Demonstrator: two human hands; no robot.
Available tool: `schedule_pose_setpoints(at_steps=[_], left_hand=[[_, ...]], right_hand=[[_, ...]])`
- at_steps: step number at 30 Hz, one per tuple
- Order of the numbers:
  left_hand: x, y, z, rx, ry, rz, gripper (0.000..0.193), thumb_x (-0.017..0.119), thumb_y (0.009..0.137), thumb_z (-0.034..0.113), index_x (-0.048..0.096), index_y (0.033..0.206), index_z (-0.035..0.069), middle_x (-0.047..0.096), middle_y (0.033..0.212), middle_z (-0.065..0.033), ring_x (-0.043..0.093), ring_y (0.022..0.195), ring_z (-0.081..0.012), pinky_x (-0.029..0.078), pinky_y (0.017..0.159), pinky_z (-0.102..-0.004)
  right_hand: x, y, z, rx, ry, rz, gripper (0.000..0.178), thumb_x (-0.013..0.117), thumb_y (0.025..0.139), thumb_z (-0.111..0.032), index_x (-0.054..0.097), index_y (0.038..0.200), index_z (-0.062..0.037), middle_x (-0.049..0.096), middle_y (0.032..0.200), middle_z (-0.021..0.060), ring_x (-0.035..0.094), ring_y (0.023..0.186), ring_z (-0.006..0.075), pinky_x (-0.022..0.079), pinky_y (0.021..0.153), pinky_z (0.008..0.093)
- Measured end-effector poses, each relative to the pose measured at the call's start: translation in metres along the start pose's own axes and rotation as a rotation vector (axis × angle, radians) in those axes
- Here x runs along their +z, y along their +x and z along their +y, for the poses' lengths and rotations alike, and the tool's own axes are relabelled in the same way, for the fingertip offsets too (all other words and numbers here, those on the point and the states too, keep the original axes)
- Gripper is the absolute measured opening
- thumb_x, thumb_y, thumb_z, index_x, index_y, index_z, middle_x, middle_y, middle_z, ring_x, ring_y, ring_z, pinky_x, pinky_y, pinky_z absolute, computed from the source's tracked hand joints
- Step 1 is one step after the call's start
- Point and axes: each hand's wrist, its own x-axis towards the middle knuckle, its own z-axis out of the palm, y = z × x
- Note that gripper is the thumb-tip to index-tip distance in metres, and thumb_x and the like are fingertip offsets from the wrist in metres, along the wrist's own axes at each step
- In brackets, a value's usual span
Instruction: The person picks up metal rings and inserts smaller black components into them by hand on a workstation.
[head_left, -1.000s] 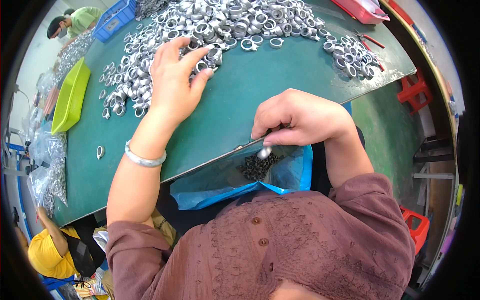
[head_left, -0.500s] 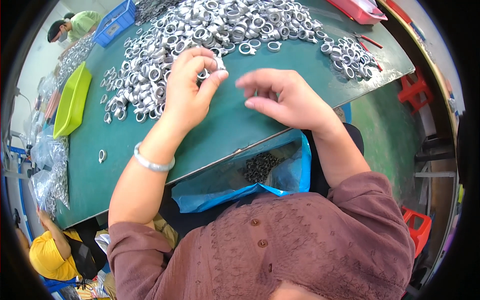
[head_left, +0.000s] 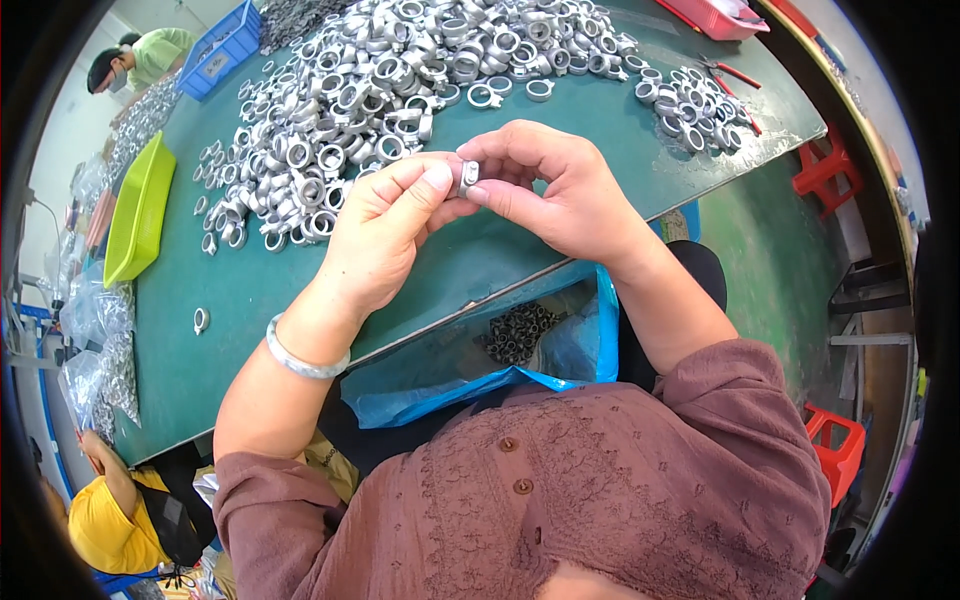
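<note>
Between my two hands, above the green table (head_left: 440,265), is a small silver metal ring clamp (head_left: 468,176) with a lug on its side. My left hand (head_left: 385,225), with a pale bangle on the wrist, pinches it from the left with thumb and fingers. From the right, the thumb and fingertips of my right hand (head_left: 565,190) close on the same clamp. Just beyond my hands rises a large heap of similar ring clamps (head_left: 370,95). My fingers hide part of the held clamp.
A smaller pile of clamps (head_left: 693,112) lies at the right, beside red-handled pliers (head_left: 735,75). A single clamp (head_left: 201,320) sits at the left. In front of me hangs an open blue bag (head_left: 600,345) with dark small parts inside. A lime-green tray (head_left: 140,215) stands at the left edge.
My left hand has lowered towards me with the clamp. My right hand has moved left, and its fingers now meet the clamp.
</note>
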Motion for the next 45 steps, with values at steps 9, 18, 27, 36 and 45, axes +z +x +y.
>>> schedule_pose_setpoints(at_steps=[9, 18, 27, 36, 45], left_hand=[[-0.004, 0.001, 0.0, -0.014, -0.049, -0.062, 0.024, 0.048, 0.093, 0.019, 0.058, 0.104, 0.0, 0.06, 0.103, -0.0072, 0.057, 0.098, -0.0162, 0.046, 0.089, -0.0319], [0.001, 0.001, 0.004, -0.083, -0.068, 0.001, 0.02, 0.051, 0.092, 0.016, 0.059, 0.099, -0.001, 0.061, 0.096, -0.0069, 0.059, 0.088, -0.014, 0.049, 0.085, -0.0294], [-0.001, 0.0, 0.003, -0.099, -0.076, -0.042, 0.02, 0.051, 0.091, 0.016, 0.059, 0.098, -0.001, 0.061, 0.094, -0.0075, 0.06, 0.086, -0.0136, 0.051, 0.08, -0.0278], [-0.001, 0.0, 0.002, -0.145, -0.037, -0.033, 0.023, 0.049, 0.093, 0.019, 0.059, 0.098, -0.001, 0.063, 0.09, -0.0084, 0.062, 0.081, -0.0147, 0.053, 0.077, -0.028], [0.001, 0.0, 0.003, -0.164, -0.045, -0.029, 0.024, 0.048, 0.093, 0.021, 0.06, 0.098, 0.0, 0.064, 0.09, -0.0086, 0.062, 0.082, -0.0153, 0.053, 0.076, -0.0292]], right_hand=[[0.0, 0.0, -0.002, -0.051, -0.175, 0.004, 0.026, 0.068, 0.071, -0.004, 0.064, 0.096, -0.0065, 0.055, 0.075, 0.003, 0.051, 0.059, 0.0101, 0.042, 0.053, 0.0222], [0.002, -0.001, -0.001, -0.098, -0.24, 0.051, 0.023, 0.068, 0.07, -0.007, 0.063, 0.092, -0.0052, 0.054, 0.075, 0.0035, 0.051, 0.06, 0.0119, 0.041, 0.05, 0.0236], [0.002, -0.003, -0.003, -0.066, -0.23, -0.001, 0.024, 0.064, 0.073, -0.002, 0.06, 0.096, -0.0023, 0.053, 0.078, 0.0021, 0.047, 0.06, 0.0075, 0.039, 0.052, 0.0205], [0.003, -0.004, -0.006, -0.027, -0.241, 0.0, 0.019, 0.067, 0.074, -0.005, 0.062, 0.091, -0.0028, 0.053, 0.074, 0.0001, 0.046, 0.058, 0.0053, 0.038, 0.05, 0.0194], [0.005, -0.004, -0.007, -0.084, -0.333, 0.041, 0.02, 0.071, 0.07, -0.015, 0.062, 0.083, -0.003, 0.057, 0.073, 0.0074, 0.057, 0.061, 0.0191, 0.045, 0.052, 0.0289]])
